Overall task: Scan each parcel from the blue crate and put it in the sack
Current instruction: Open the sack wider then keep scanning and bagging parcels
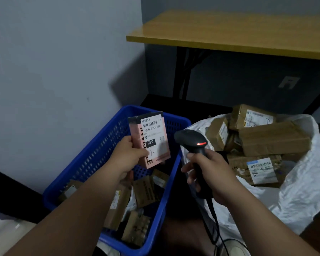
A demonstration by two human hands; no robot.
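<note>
My left hand (127,159) grips a pink boxed parcel (151,133) upright above the blue crate (92,156), its white barcode label turned toward me. My right hand (211,172) holds a black handheld scanner (189,140) by its handle, just right of the parcel; a red light glows on the scanner's head. Several brown cardboard parcels (142,193) lie in the crate's bottom. The white sack (303,185) lies open to the right with several brown boxes (272,138) piled in it.
A yellow-topped table (229,30) on black legs stands behind the sack against a grey wall. The scanner's black cable (215,224) hangs down between crate and sack. A wall runs along the left of the crate.
</note>
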